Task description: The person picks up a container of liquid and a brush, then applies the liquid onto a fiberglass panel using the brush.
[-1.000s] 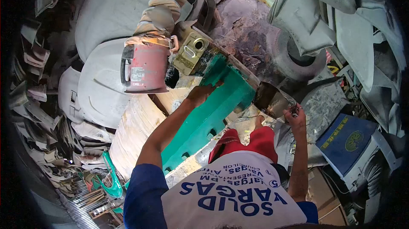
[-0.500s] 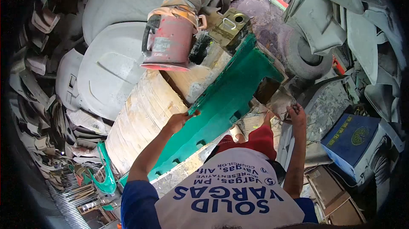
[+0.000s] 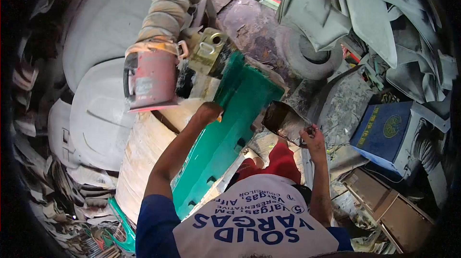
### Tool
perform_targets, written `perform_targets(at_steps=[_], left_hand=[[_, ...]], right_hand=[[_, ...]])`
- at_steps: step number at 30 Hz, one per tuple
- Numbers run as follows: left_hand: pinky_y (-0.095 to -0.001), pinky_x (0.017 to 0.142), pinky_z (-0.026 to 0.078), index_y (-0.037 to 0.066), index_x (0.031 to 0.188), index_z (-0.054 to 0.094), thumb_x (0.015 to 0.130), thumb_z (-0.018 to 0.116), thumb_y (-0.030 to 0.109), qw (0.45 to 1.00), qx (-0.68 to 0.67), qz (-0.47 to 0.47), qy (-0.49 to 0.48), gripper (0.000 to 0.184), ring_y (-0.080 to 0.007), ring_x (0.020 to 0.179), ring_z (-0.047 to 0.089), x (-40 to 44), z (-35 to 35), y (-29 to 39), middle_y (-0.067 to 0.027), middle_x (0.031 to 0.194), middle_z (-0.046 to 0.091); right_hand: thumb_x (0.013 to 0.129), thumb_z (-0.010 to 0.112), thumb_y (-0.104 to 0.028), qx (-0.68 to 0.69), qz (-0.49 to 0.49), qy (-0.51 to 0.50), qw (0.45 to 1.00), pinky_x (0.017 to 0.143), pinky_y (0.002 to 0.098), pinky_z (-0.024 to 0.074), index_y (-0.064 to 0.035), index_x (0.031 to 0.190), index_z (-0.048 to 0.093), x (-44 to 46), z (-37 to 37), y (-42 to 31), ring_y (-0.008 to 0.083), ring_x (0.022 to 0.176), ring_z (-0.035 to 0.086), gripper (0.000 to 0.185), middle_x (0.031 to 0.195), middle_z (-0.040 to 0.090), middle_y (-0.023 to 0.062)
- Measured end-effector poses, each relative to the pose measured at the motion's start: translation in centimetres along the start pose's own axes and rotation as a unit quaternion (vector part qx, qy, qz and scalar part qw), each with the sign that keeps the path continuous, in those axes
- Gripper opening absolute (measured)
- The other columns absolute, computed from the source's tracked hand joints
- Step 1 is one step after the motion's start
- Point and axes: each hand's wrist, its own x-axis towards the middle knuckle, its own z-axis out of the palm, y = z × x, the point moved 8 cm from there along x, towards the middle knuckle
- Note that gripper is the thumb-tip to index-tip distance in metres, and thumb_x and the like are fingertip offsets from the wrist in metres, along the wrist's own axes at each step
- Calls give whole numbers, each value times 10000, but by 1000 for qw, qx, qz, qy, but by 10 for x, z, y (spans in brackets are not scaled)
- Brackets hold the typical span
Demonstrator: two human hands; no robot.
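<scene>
A long green glossy panel, shaped like a mould (image 3: 235, 99), lies slantwise in front of me. My left hand (image 3: 210, 112) is closed over its left edge. A small orange bit shows at the fingers, but what they hold is mostly hidden. My right hand (image 3: 313, 138) grips the near right rim of a cut-open metal tin (image 3: 294, 124), its inside dark brown. The tin is tilted beside the panel's right edge.
A red duct fan (image 3: 153, 78) with a ribbed hose stands at the upper left, next to a square metal can (image 3: 209, 49). Large grey shells (image 3: 108, 114) crowd the left. A blue box (image 3: 382, 130) and a tyre (image 3: 312, 54) are on the right.
My view has shifted, so the fan and panel appear farther left. My left hand has moved up along the panel's edge. The tin in my right hand now shows more of its inside.
</scene>
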Motion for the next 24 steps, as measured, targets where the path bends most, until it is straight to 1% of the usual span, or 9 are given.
perform_targets(at_steps=[5, 9, 11, 12, 16, 18, 19, 21, 24], left_hand=[[-461, 697, 531, 98, 868, 697, 872, 553, 232, 996, 39, -31, -68, 196, -368, 829, 677, 112, -66, 13, -171, 868, 681], [-458, 681, 525, 68, 811, 673, 880, 555, 226, 999, 24, -19, -20, 209, -362, 787, 668, 169, -77, -2, -193, 790, 660], [-459, 670, 519, 57, 781, 650, 885, 557, 219, 992, -73, -4, 107, 214, -354, 767, 659, 181, -85, -15, -176, 766, 642], [-466, 646, 511, 80, 908, 666, 899, 543, 216, 995, -5, 17, 97, 184, -348, 753, 652, 178, -103, -2, -157, 763, 633], [-465, 633, 509, 98, 1067, 648, 899, 543, 232, 997, -46, -43, 37, 240, -351, 744, 649, 144, -106, 18, -148, 789, 641], [-472, 630, 516, 124, 1218, 596, 884, 530, 243, 985, 5, -46, 165, 361, -351, 744, 653, 105, -88, 20, -150, 783, 642], [-472, 630, 516, 124, 1218, 596, 884, 530, 243, 984, 6, -62, 164, 361, -351, 744, 653, 83, -83, 23, -150, 783, 642], [-475, 640, 529, 122, 1250, 582, 866, 515, 250, 990, -29, -132, 32, 410, -354, 762, 661, 40, -53, 26, -159, 821, 649], [-460, 620, 537, 136, 1316, 532, 862, 504, 230, 982, -51, -176, -34, 465, -364, 750, 657, -33, -20, 35, -171, 867, 648]], right_hand=[[816, 759, -235, -3, 17, 5, 1000, 655, 257, 498, -11, 1063, 540, 29, -24, -20, 118, 769, 558, 399, 934, 583, 54], [789, 782, -254, -16, 10, -33, 999, 654, 259, 486, -24, 1068, 517, 71, -43, -19, 108, 761, 549, 448, 934, 576, 47], [785, 786, -260, 3, 27, -57, 998, 669, 259, 482, -19, 1086, 514, 87, -46, -31, 110, 767, 549, 472, 936, 574, 43], [780, 789, -266, 21, 39, -75, 996, 685, 259, 478, -15, 1104, 510, 96, -45, -37, 111, 774, 549, 496, 938, 573, 39], [790, 787, -268, 19, 33, -93, 995, 712, 251, 474, -24, 1225, 490, 133, -48, -44, 99, 808, 543, 581, 939, 571, 21], [803, 773, -277, -3, 17, -102, 995, 673, 255, 498, -23, 1253, 476, 146, -46, -53, 99, 806, 560, 596, 965, 563, 20], [816, 760, -286, -20, -5, -98, 995, 634, 260, 523, -21, 1281, 462, 151, -43, -61, 99, 805, 577, 612, 991, 555, 20], [791, 795, -257, -10, 1, -131, 991, 688, 258, 477, -33, 1282, 473, 160, -29, -76, 101, 773, 532, 628, 945, 559, 12], [796, 790, -257, 9, 4, -165, 986, 614, 262, 478, -26, 1313, 440, 174, -13, -81, 107, 751, 547, 666, 987, 546, 25]])
